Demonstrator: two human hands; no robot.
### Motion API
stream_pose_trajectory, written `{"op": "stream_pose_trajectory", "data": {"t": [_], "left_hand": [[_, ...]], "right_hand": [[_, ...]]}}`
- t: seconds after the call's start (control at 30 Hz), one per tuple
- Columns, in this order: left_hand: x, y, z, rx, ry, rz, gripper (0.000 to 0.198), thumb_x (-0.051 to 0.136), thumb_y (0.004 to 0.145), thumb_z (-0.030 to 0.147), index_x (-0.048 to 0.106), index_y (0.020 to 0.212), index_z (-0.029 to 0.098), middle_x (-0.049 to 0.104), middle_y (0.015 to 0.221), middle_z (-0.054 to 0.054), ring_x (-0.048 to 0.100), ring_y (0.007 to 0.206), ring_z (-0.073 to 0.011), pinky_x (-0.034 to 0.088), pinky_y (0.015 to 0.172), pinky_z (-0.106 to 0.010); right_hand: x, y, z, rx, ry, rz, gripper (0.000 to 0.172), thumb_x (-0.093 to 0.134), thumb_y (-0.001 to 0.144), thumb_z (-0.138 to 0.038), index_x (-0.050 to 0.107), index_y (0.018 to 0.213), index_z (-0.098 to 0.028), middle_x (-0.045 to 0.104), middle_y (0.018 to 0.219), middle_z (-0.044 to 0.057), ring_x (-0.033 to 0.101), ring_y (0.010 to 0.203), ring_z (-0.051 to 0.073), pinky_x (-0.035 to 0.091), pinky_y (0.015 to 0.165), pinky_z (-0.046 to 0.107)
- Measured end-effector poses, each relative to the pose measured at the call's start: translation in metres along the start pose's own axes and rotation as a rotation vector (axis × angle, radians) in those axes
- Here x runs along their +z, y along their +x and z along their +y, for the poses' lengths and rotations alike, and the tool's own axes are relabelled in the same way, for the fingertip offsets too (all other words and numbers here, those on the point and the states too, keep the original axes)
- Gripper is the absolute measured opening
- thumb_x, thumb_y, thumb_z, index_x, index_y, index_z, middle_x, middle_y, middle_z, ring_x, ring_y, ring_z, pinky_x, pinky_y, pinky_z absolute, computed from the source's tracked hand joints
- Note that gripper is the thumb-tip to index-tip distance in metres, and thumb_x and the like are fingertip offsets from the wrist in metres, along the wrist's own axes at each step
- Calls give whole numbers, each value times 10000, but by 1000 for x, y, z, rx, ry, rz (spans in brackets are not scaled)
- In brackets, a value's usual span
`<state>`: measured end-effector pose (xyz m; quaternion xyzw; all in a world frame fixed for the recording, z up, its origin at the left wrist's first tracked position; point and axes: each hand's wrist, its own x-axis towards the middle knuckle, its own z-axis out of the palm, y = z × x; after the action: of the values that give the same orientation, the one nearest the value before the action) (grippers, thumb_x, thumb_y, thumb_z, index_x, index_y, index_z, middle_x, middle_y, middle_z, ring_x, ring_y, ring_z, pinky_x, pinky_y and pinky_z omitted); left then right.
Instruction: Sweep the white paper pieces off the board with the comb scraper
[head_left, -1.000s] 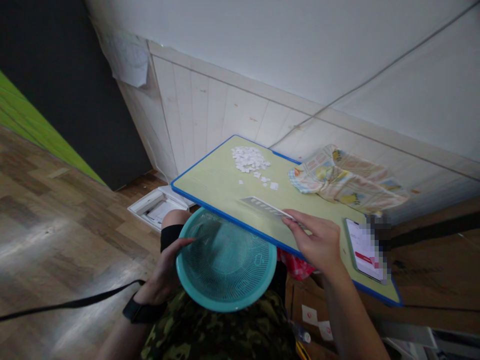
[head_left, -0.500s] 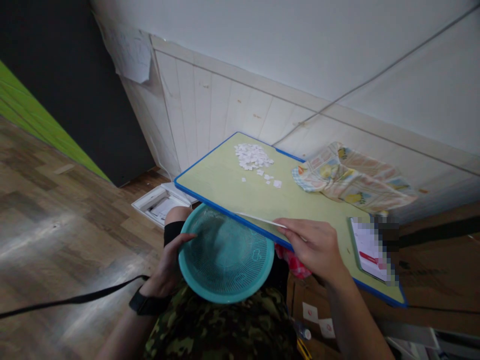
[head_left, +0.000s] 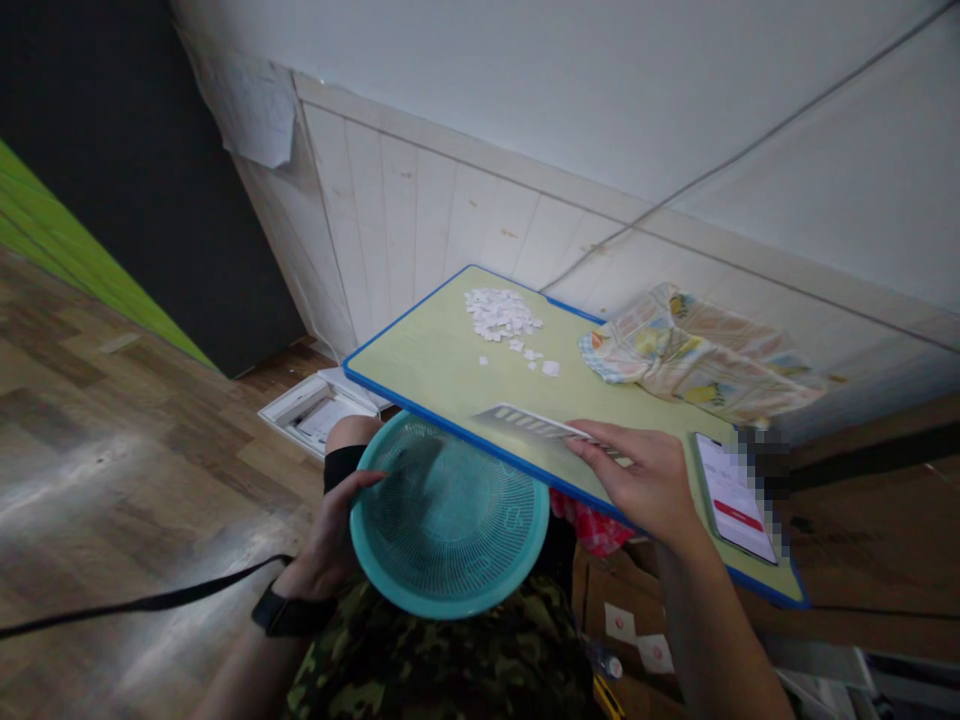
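Note:
My left hand [head_left: 335,530] grips the left rim of a round turquoise plastic colander [head_left: 450,603], thumb over the edge and the other fingers hidden beneath. The colander rests on my lap, tipped toward me, against the table's near edge. In my right hand [head_left: 641,475] is a thin, flat, pale slotted piece [head_left: 525,422], pinched between thumb and fingers above the table's front edge. Its exact kind is unclear. Beyond it, a heap of small white paper pieces [head_left: 501,314] lies on the yellow-green table [head_left: 420,350], with several loose bits toward me.
A patterned cloth [head_left: 697,355] lies at the table's back right. A phone [head_left: 731,500] lies near the right end. Pink checked fabric [head_left: 592,525] shows under the front edge. An open white box [head_left: 319,410] sits left of the table. The wall [head_left: 465,215] stands behind.
My right hand has turned the slotted piece from nearly edge-on so its slotted face shows, and moved slightly right. My left hand still holds the colander, which has shifted slightly.

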<state>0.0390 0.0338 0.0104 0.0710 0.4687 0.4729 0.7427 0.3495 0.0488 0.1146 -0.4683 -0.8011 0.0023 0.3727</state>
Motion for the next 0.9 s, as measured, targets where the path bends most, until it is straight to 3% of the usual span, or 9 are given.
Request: {"op": "stream_pose_trajectory", "data": {"t": [0.2,0.37,0.57,0.9], "left_hand": [[2,-1,1,-20,-5,-1,125,638,773,150,714,685,105,733,577,-78,657,459,-186,563,484,-278],[2,0,2,-14,21,38,125,627,770,120,726,700,90,735,577,-98,668,465,-208,579,496,-309],[0,3,0,-13,59,54,153,621,772,118,722,658,108,723,541,-86,652,424,-207,568,449,-308],[9,-2,2,-27,68,105,209,595,770,92,697,590,124,693,475,-74,616,363,-195,554,386,-297]], "right_hand": [[-7,22,62,139,-139,151,212,650,825,-292,760,983,-204,759,967,70,729,859,248,584,767,353],[-18,22,101,217,-264,173,254,638,817,-330,759,1009,-216,757,981,69,725,847,258,578,758,381],[-29,3,94,236,-284,190,247,642,815,-341,766,980,-205,762,946,75,727,808,255,573,733,367],[-27,5,86,232,-219,136,230,641,819,-308,763,987,-210,761,959,71,727,784,232,566,714,339]]}}
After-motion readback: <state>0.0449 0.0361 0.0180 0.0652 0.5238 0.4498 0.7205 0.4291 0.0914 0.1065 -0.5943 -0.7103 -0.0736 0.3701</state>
